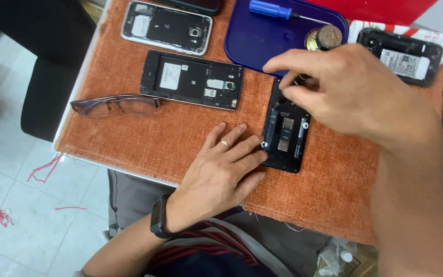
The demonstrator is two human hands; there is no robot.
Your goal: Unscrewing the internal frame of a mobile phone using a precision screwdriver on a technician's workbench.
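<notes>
My left hand (pixel 225 165) lies flat on the orange cloth (pixel 129 138), its fingertips pressing the left edge of an opened black phone body (pixel 286 137). My right hand (pixel 347 90) hovers over the top end of that phone, thumb and forefinger pinched around a thin dark tool shaft that is mostly hidden by the fingers. The phone's inner parts and connectors show below my right hand. A black band sits on my left wrist.
Another opened black phone (pixel 192 79) and a silver-framed one (pixel 166 27) lie at the back left, with glasses (pixel 115 105) beside them. A blue tray (pixel 262 38) holds a blue-handled screwdriver (pixel 271 9) and a round brass-coloured part (pixel 325 37). A further phone body (pixel 402 55) lies at the right.
</notes>
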